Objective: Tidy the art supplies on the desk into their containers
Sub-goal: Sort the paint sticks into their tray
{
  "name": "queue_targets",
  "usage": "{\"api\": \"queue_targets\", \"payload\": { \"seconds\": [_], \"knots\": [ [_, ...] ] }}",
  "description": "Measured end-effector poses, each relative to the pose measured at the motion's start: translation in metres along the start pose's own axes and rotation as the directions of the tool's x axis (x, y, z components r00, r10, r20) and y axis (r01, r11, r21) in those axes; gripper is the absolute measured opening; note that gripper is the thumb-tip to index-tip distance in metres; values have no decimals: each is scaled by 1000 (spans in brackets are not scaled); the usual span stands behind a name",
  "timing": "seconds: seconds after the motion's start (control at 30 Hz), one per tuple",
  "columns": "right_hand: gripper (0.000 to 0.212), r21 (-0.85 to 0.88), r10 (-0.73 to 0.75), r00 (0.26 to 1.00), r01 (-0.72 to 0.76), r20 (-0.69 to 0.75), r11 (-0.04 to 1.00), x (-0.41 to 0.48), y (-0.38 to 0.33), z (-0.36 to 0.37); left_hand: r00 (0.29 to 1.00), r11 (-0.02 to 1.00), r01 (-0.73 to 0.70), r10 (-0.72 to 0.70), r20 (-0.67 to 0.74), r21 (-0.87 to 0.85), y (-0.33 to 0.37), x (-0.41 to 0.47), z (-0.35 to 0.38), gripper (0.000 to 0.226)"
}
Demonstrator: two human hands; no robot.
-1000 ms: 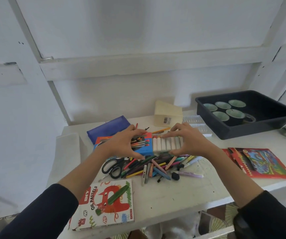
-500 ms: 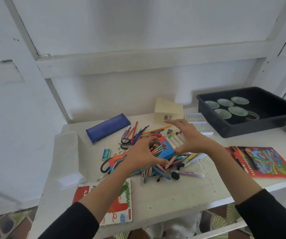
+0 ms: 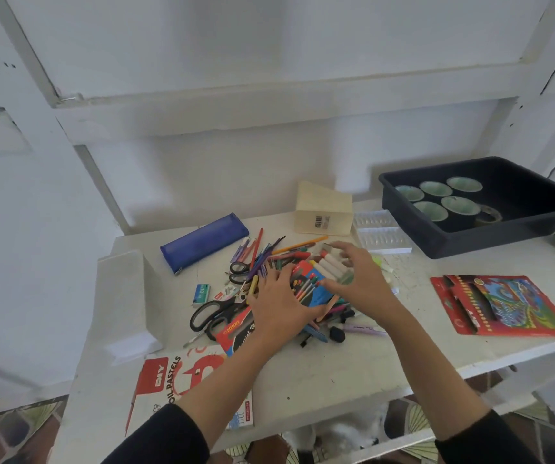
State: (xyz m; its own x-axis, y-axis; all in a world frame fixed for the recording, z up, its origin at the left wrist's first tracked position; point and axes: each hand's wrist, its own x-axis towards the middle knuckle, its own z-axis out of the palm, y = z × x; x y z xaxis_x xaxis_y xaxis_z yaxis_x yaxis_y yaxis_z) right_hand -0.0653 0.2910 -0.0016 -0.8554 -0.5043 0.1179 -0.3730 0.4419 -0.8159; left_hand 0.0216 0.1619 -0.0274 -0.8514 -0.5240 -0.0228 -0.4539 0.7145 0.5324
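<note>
A blue and red marker pack with white-capped markers sticking out lies low over a pile of loose pens, pencils and crayons in the middle of the white desk. My left hand grips the pack's left end. At the marker end, my right hand curls its fingers round the pack, with the thumb underneath. Much of the pile is hidden beneath both hands.
A blue pencil case lies at the back left, a cream box behind the pile. Black scissors, an oil pastels box, a red pencil pack, a clear tray and a dark bin of cups surround it.
Both hands have lowered the marker pack from above the desk down onto the pile, turning it from level to slanted. The view has tilted down and shifted left.
</note>
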Motion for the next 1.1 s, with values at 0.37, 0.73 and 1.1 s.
{"api": "queue_targets", "payload": {
  "seconds": [0.37,0.73,1.1],
  "knots": [
    [49,125,-87,996,86,4,988,-19,-9,9,991,985,54,-73,-112,-163,17,-9,9,96],
    [46,445,-187,982,183,-37,876,-29,-19,1,960,762,-215,49,-276,-611,10,-30,6,84],
    [36,550,-185,981,121,63,826,-22,-30,5,969,633,-195,7,-247,-749,-7,-36,-22,52]
  ]
}}
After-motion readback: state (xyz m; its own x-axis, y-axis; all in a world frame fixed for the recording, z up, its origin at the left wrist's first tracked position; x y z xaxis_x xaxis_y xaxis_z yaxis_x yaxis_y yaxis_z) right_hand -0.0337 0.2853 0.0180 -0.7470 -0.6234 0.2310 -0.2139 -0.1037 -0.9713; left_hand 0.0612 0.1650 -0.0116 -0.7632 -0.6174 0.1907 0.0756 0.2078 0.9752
